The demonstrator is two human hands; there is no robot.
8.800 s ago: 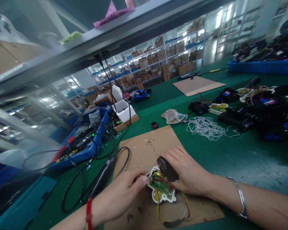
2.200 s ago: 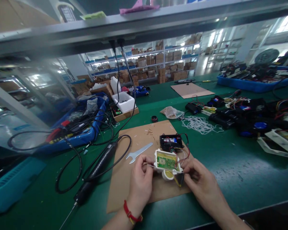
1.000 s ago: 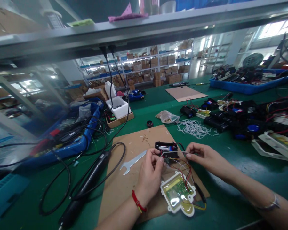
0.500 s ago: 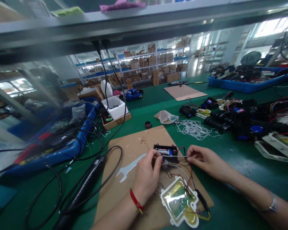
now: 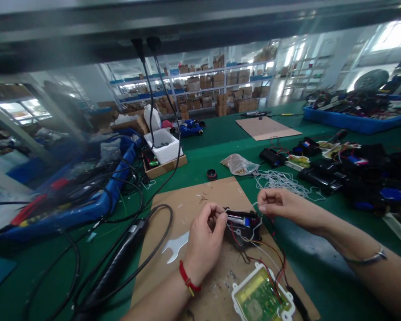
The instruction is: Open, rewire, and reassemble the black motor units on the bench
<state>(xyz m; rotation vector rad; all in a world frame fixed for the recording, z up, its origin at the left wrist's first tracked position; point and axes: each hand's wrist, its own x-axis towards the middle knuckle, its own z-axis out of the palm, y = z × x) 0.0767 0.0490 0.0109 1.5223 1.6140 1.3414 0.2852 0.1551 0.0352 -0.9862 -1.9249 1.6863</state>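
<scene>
A black battery box (image 5: pixel 243 225) rests on a cardboard sheet (image 5: pixel 183 200) on the green tabletop (image 5: pixel 324 254), its red and white wires trailing to a circuit board (image 5: pixel 259 298) in a white plastic housing. The left hand (image 5: pixel 203 240) is pinched closed at the box's edge, though whether anything is gripped cannot be told. The right hand (image 5: pixel 285 207) is held raised just beside the box, fingertips drawn together, its grip equally unclear.

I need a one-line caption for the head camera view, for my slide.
Left hand at a black battery box on cardboard, right hand raised beside it.
</scene>
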